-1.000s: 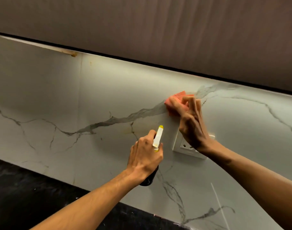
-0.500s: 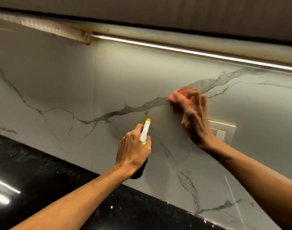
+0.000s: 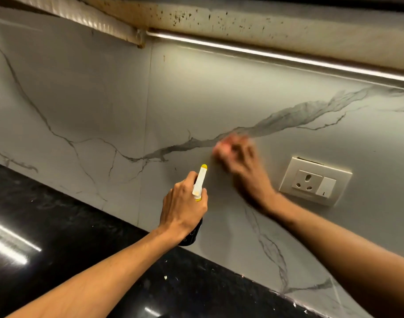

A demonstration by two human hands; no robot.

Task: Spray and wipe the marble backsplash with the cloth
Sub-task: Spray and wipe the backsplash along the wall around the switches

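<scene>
- head view: my right hand (image 3: 240, 161), blurred, rubs the pink cloth (image 3: 222, 146) on the marble backsplash (image 3: 196, 99) — mid-wipe; i cannot tell its grip.
- left hand (image 3: 183, 204) wraps the spray bottle (image 3: 199, 182).
- next, i'd spray leftward.

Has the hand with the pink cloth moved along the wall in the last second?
Yes. The right hand slid left: it overlapped the wall socket before, and now lies clear to its left.

Dim, warm; LED strip (image 3: 276, 56) above socket (image 3: 314, 181) lights wall (image 3: 93, 99). R hand (image 3: 241, 161) left of socket motion-blurred. Glare streaks on counter (image 3: 65, 228) far below-left; edges bowed.
</scene>
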